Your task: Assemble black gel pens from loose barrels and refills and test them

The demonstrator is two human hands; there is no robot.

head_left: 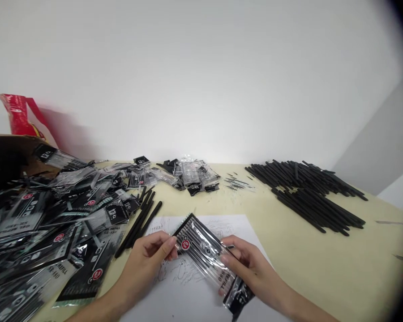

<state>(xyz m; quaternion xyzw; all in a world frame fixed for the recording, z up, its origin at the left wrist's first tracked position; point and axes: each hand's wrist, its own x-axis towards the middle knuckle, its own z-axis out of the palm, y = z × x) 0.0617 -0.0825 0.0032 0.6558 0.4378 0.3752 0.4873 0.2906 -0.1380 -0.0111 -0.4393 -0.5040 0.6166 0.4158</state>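
Note:
Between my hands, tilted over a scribbled sheet of white paper (174, 297), is a clear-and-black packet of pen refills (204, 255). My left hand (154, 252) pinches its upper left corner between thumb and fingers. Lower down, my right hand (245, 264) grips the packet's right side, thumb on top and fingers partly hidden beneath it. Dark slim refills show through the clear plastic, along with a round red logo near the left end. Several black pens (141, 223) lie on the table just beyond my left hand.
A large heap of refill packets (60, 237) covers the left, beside a cardboard box (36, 163) and a red bag (23, 114). Crumpled wrappers (195, 174) and loose thin refills (237, 182) lie at the back. Rows of black pens (315, 205) rest on the right of the yellow table (309, 264).

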